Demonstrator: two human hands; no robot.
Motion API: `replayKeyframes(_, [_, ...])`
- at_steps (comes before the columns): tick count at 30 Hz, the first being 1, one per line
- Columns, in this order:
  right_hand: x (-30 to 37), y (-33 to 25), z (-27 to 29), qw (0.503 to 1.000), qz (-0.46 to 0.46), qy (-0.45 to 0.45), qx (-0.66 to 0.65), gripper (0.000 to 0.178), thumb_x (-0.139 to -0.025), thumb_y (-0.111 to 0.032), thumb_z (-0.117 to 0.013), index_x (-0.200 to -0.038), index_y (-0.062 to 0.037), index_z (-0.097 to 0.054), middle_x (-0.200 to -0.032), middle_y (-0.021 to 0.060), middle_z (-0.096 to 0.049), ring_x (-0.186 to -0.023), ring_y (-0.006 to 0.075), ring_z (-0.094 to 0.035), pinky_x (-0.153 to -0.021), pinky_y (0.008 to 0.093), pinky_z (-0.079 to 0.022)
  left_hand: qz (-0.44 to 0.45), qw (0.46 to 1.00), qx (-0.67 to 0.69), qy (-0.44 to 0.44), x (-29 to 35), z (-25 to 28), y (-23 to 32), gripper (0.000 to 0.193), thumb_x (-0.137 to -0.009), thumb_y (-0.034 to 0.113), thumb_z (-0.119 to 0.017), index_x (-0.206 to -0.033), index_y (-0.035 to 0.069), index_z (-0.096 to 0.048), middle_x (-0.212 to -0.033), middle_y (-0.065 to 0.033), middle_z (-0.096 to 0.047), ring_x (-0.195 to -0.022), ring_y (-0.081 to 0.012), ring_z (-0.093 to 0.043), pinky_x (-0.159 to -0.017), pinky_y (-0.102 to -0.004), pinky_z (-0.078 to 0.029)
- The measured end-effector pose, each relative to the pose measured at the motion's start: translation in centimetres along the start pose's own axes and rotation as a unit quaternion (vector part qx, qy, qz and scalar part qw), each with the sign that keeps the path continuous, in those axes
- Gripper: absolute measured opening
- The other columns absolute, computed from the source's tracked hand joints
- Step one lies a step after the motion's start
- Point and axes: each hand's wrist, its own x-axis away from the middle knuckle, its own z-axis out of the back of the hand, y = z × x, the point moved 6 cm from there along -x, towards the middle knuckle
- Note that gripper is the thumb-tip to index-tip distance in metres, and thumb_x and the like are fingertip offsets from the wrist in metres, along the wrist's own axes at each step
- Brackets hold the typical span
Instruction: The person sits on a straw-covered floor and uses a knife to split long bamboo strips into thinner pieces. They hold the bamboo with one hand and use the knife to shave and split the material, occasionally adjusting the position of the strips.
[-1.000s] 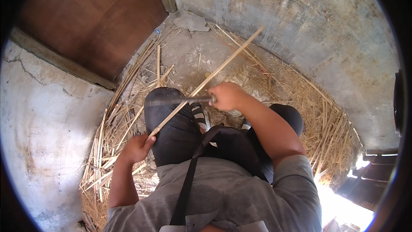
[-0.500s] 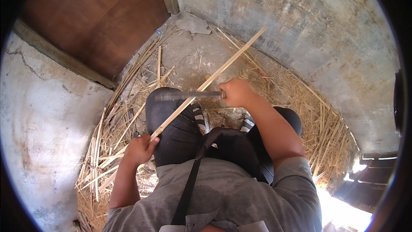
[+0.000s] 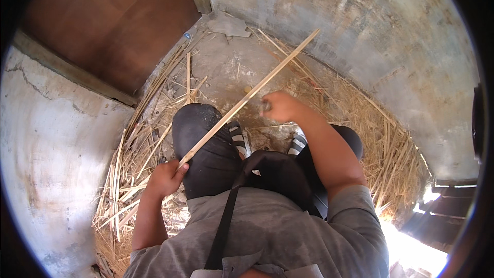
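Observation:
My left hand point(image 3: 165, 177) is closed round the lower end of a long, pale bamboo strip point(image 3: 242, 102). The strip slants across my left knee and up to the far right, toward the wall. Just right of the strip, apart from it, my right hand point(image 3: 282, 107) is closed and slightly smeared by motion. A small greyish part of the knife point(image 3: 265, 107) shows at its fingers. The rest of the blade cannot be made out at this moment.
Bamboo slivers and shavings point(image 3: 381, 139) pile along the right wall point(image 3: 360, 36). More split strips point(image 3: 117, 195) lie at my left. A brown panel point(image 3: 113, 31) stands at the far left, and a flat grey slab point(image 3: 229, 25) lies in the far corner.
The knife blade lay level across the strip and pointed left; now it is turned out of sight. My right hand stays almost in place, and my left hand keeps its hold.

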Motion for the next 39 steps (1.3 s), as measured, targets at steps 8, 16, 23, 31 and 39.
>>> replayKeyframes(8, [-0.2,6.3,1.7,0.983,-0.125,0.006,-0.134,0.065,-0.081,-0.045,-0.079,-0.123,0.0029,-0.067,-0.116,0.0254,-0.069,-0.11,0.0399,-0.067,-0.096,0.0438,-0.052,0.015,0.999,0.038,-0.015,-0.1,0.3,0.1,0.06,-0.103,0.054,-0.049,-0.09,-0.002,-0.064,-0.079,-0.0276,-0.065,-0.081,-0.049,-0.065,-0.072,-0.0514,-0.05])
replayKeyframes(16, [0.7,-1.1,-0.3,0.998,0.035,-0.025,0.046,0.057,-0.078,-0.036,-0.078,-0.12,0.0005,-0.069,-0.115,0.0262,-0.069,-0.11,0.0421,-0.066,-0.095,0.0463,-0.053,0.011,0.999,0.03,-0.01,-0.2,0.0,-0.4,0.057,-0.102,0.053,-0.053,-0.086,-0.001,-0.063,-0.079,-0.0271,-0.065,-0.08,-0.0484,-0.064,-0.072,-0.0521,-0.049])
replayKeyframes(23, [0.1,8.5,3.1,0.983,-0.136,0.113,-0.055,0.056,-0.077,-0.026,-0.071,-0.125,0.0029,-0.067,-0.119,0.0267,-0.069,-0.108,0.0424,-0.067,-0.094,0.0472,-0.053,-0.002,1.0,-0.012,0.022,0.0,0.3,0.5,0.051,-0.1,0.05,-0.059,-0.083,0.001,-0.06,-0.074,-0.0253,-0.064,-0.077,-0.0485,-0.064,-0.069,-0.0533,-0.049])
replayKeyframes(31, [1.1,0.6,1.1,0.997,-0.006,0.066,0.045,0.046,-0.075,-0.027,-0.071,-0.112,0.0004,-0.071,-0.112,0.0235,-0.071,-0.106,0.0411,-0.067,-0.094,0.0485,-0.053,-0.025,0.998,-0.027,0.045,-0.4,0.2,0.5,0.05,-0.099,0.048,-0.06,-0.082,0.001,-0.06,-0.072,-0.0245,-0.064,-0.074,-0.0484,-0.064,-0.067,-0.0528,-0.049])
replayKeyframes(39, [-0.8,4.6,0.8,0.999,-0.024,0.005,-0.033,0.048,-0.078,-0.036,-0.074,-0.111,0.0,-0.072,-0.11,0.0269,-0.07,-0.106,0.044,-0.066,-0.091,0.0484,-0.053,-0.045,0.995,0.016,0.084,-0.7,-0.7,0.5,0.048,-0.099,0.045,-0.061,-0.082,0.0,-0.059,-0.072,-0.0246,-0.064,-0.072,-0.0483,-0.064,-0.064,-0.0517,-0.049])
